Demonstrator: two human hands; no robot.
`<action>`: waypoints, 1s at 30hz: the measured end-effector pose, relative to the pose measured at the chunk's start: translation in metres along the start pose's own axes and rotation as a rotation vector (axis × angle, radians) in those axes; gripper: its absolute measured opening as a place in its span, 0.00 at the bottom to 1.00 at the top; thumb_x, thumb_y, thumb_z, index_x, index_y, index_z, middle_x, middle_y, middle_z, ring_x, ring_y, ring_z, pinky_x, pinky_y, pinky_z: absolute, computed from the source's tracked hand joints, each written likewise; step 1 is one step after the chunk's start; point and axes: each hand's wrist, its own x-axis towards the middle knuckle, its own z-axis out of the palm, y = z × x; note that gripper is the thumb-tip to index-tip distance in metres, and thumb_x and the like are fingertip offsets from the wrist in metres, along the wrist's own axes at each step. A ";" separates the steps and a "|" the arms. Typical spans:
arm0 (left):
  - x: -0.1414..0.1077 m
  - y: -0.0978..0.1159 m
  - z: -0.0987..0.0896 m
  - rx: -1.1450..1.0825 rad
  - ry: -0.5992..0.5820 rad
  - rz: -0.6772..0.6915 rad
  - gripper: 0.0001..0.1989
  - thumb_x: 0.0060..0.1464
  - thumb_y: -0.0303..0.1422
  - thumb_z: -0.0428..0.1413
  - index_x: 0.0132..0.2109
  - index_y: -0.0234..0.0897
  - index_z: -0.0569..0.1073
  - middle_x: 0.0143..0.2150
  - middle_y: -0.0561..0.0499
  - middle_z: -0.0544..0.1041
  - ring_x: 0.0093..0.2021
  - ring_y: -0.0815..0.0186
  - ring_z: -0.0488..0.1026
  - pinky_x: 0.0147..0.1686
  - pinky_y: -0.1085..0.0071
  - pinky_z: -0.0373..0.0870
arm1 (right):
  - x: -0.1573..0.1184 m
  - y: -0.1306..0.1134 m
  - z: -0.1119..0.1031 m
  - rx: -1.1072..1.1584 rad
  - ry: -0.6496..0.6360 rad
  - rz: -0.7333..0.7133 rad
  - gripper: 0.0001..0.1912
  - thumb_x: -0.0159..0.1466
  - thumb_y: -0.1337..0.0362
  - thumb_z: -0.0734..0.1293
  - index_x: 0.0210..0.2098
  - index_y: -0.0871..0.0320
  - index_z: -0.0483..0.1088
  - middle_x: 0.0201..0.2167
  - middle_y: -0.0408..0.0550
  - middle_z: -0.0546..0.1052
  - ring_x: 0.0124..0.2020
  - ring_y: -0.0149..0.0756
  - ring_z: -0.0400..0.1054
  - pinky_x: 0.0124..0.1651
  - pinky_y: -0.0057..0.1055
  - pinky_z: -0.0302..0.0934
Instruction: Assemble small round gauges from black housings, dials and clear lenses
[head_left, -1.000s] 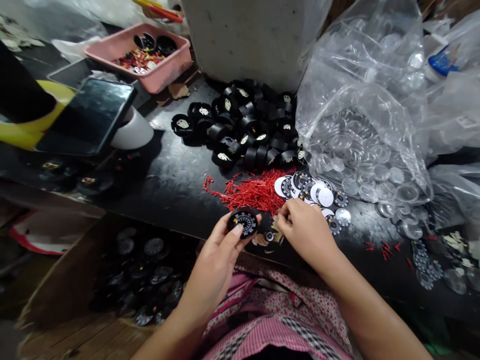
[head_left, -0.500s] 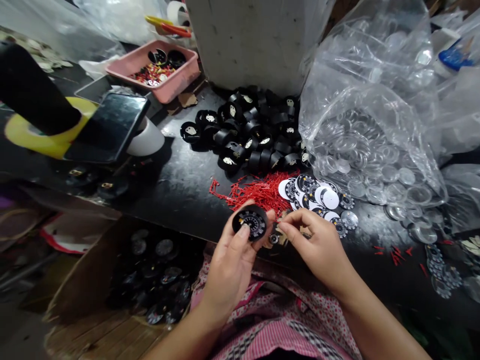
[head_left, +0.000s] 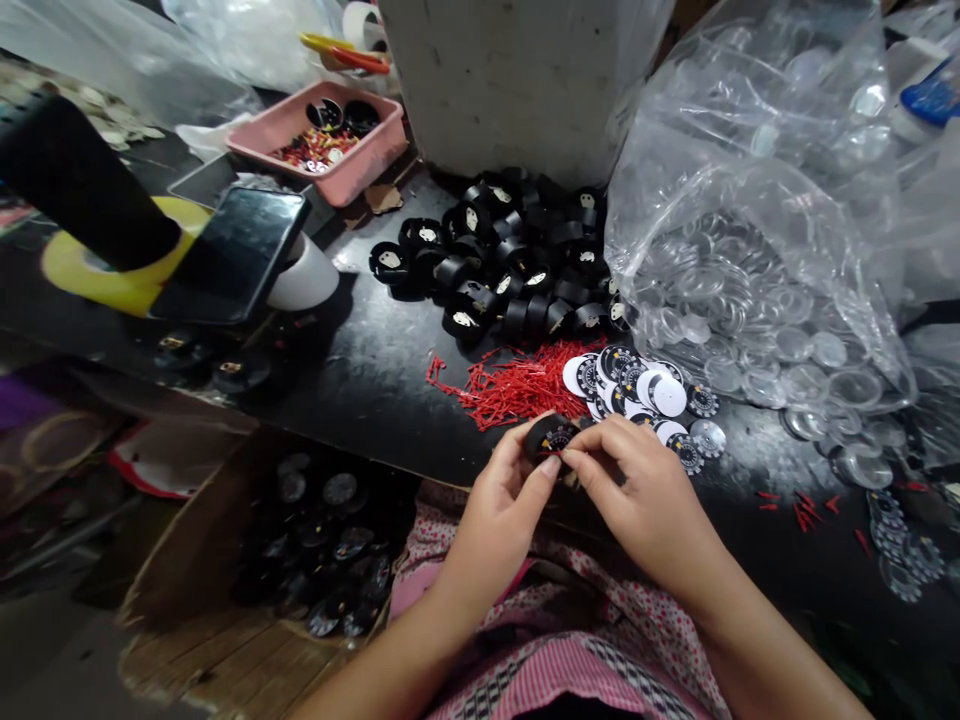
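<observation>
Black dial [head_left: 552, 437] (tilted) in left hand [head_left: 504, 500]

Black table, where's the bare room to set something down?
The largest bare patch of the black table lies between the white roll and the red pieces. Past the right hand, a smaller one lies between the dial discs and the few scattered red bits. It's crowded from the black casings across to the clear bag.
</observation>
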 end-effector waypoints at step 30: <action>-0.006 -0.011 0.007 -0.341 0.076 -0.236 0.20 0.52 0.45 0.63 0.51 0.47 0.79 0.56 0.50 0.79 0.60 0.53 0.72 0.58 0.62 0.71 | 0.006 -0.005 0.008 -0.338 0.142 -0.248 0.09 0.64 0.71 0.61 0.29 0.60 0.69 0.26 0.46 0.73 0.29 0.35 0.64 0.38 0.35 0.53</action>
